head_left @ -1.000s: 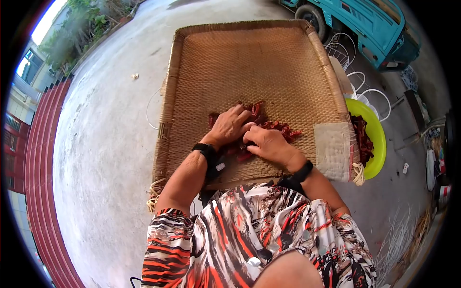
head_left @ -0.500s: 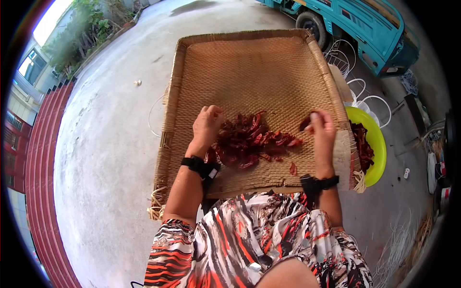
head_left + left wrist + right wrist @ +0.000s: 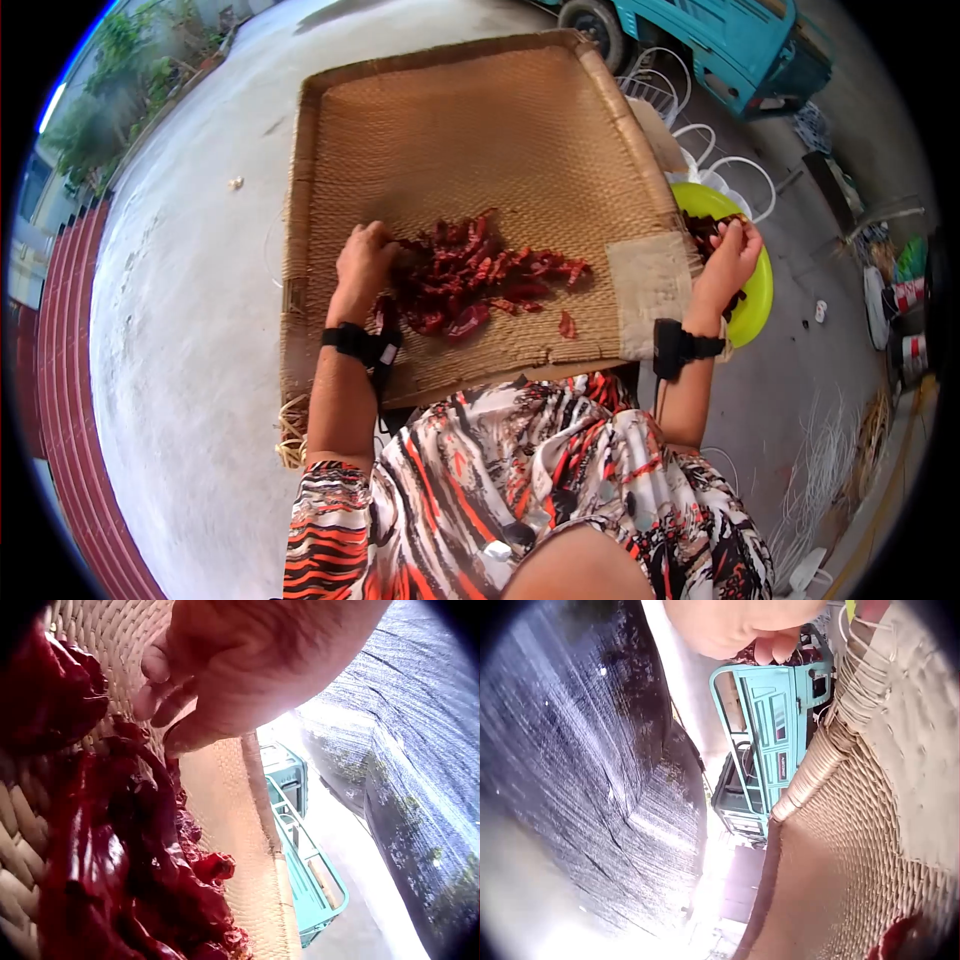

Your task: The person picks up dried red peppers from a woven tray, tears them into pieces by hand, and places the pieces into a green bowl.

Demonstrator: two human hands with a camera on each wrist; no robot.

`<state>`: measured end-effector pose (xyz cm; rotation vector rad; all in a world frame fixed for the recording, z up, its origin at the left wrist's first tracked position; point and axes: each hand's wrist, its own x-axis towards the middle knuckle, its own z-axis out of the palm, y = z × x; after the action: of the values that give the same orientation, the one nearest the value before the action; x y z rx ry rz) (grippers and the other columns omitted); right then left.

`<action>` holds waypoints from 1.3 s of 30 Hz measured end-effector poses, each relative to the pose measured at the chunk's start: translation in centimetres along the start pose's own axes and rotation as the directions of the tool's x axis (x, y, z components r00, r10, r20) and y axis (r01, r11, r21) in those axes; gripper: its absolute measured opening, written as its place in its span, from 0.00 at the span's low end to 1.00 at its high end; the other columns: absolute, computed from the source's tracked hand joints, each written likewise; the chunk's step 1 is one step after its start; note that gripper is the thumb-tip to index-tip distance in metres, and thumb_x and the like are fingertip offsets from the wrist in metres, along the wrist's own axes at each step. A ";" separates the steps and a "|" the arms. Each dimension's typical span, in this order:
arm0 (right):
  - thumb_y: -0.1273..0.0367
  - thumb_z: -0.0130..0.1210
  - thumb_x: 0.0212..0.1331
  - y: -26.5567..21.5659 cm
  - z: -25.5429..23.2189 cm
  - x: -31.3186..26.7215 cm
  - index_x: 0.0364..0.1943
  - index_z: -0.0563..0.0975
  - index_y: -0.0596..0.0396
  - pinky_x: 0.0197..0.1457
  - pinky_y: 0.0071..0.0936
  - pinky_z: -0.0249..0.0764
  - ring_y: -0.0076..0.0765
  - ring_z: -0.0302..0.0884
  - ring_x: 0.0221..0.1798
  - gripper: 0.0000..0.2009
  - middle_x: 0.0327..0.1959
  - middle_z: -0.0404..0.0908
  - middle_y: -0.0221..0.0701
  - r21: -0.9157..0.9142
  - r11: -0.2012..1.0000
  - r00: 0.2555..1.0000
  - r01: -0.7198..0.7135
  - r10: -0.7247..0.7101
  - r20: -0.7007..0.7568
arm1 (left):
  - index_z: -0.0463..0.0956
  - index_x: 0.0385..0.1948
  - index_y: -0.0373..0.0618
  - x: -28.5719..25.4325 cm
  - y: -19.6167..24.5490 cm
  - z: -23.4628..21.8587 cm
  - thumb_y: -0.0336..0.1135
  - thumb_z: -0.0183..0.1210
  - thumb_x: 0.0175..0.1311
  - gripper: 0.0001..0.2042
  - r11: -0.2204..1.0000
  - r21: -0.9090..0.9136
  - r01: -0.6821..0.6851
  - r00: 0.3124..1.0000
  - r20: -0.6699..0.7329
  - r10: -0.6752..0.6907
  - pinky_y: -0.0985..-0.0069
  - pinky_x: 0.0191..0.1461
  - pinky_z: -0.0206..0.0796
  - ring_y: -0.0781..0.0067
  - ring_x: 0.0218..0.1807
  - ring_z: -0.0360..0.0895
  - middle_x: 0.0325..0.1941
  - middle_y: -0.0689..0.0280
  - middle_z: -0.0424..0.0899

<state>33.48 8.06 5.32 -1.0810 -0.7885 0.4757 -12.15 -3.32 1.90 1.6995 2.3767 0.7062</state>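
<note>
Woven straw of a shallow tray (image 3: 450, 130) spread out just in front of the person's patterned shirt (image 3: 520, 450). Half a second earlier the right hand (image 3: 730, 264) had been above the tray's right side; by this moment it had crossed the edge and was over the yellow bowl (image 3: 756, 300). That put the work beyond the tray, at the bowl, while most of the peppers in sight remained on the straw. Its fingers were curled in, and a dark red pepper (image 3: 744, 654) showed between them. Left hand (image 3: 362, 260) had stayed at the near left of the pile, fingers bent, tips against its edge; whether they pinched anything I cannot tell.

One loose pepper (image 3: 567, 325) lay by itself closest to the body. Past it, the pile of dried red peppers (image 3: 460, 265) lay across the tray's middle. More peppers (image 3: 700, 230) filled the bowl, just beside the tray's right edge. Farther off, a blue truck (image 3: 705, 40) stood on concrete ground (image 3: 190, 330).
</note>
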 end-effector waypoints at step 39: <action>0.71 0.53 0.66 -2.0 7.3 -11.2 0.45 0.75 0.55 0.34 0.15 0.72 0.16 0.71 0.30 0.07 0.33 0.76 0.24 -0.032 0.941 0.677 -0.337 0.266 0.687 | 0.78 0.41 0.39 -1.0 5.0 0.5 0.36 0.60 0.63 0.11 0.814 -0.580 -0.034 0.940 0.259 0.224 0.79 0.36 0.69 0.79 0.34 0.75 0.34 0.66 0.78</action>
<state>20.64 3.84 5.24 -0.9389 -1.2235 1.2419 -7.28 -2.82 3.53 1.5641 1.6165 0.9598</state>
